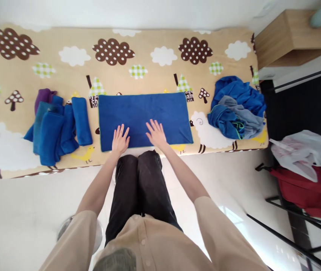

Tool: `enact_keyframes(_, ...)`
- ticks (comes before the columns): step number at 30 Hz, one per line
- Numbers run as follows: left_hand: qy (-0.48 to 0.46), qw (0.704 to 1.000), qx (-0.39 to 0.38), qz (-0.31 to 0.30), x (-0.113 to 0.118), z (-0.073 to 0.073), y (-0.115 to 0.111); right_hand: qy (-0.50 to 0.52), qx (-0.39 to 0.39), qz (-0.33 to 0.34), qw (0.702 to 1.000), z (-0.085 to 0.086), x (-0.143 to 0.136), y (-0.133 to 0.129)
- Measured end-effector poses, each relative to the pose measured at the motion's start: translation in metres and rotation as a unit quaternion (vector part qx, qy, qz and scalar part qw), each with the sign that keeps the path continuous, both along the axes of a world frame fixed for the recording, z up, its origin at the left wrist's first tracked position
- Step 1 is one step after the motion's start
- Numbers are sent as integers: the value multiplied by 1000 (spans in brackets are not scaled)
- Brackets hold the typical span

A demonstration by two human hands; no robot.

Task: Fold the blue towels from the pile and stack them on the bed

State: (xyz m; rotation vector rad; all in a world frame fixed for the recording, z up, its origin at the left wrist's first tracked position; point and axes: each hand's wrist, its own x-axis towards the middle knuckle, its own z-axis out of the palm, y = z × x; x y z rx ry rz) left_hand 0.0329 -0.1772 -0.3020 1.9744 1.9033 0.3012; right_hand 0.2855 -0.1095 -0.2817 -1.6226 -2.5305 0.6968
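Left hand (120, 140), right hand (156, 134) flat on blue towel (145, 113) near edge; grip open, fingers spread, holding nothing.

Both grips, the left grip (120, 140) and the right grip (156, 133), lie flat with fingers spread on the near part of the towel (145, 113). Ahead of them the towel is bare up to its far edge, and beyond it the bed (154, 77) carries nothing as far as the wall. Left of the left grip, past a narrow strip of bed, a roll (81, 120) and the folded stack (51, 130) block the way. Right of the right grip the towel runs free, then a short gap of bed, then the loose heap (236, 107). Behind the grips the bed edge drops to the knees (139, 169).
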Motion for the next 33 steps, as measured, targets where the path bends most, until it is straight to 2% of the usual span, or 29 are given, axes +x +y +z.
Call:
enact_keyframes(3,-10,1000,-3,-2,12,-26,3,11,-12,28,999,-31,-22,-3)
enact_keyframes(6,-11,1000,5,11,13,-43,1,8,-7,26,1000,-51,-23,-6)
enact_keyframes(9,-19,1000,10,19,10,-49,1,3,1,25,1000,-56,-20,-5)
enact_keyframes(14,-27,999,19,22,9,-52,1,-20,6,52,998,-55,-11,-2)
enact_keyframes(16,-27,999,23,24,9,-53,1,-32,3,50,998,-54,8,1)
enact_keyframes(18,-32,999,21,25,9,-53,1,-55,-3,18,998,-53,41,6)
enact_keyframes(20,-40,999,13,26,10,-53,1,-94,-4,-54,994,-52,87,15)
enact_keyframes(23,-53,998,9,26,10,-54,1,-157,6,-204,966,-49,154,31)
enact_keyframes(25,-55,998,11,26,10,-54,0,-189,-4,-264,946,-46,178,38)
enact_keyframes(26,-53,998,11,26,10,-54,0,-201,-3,-280,939,-44,179,39)
enact_keyframes(27,-49,998,10,27,10,-54,0,-208,7,-290,934,-43,174,36)
enact_keyframes(29,-37,999,6,27,10,-52,0,-199,50,-301,931,-42,144,22)
enact_keyframes(31,-29,999,5,24,10,-51,0,-156,76,-295,940,-45,99,-2)
enact_keyframes(33,-27,999,9,20,10,-51,0,-107,43,-271,956,-49,54,-28)
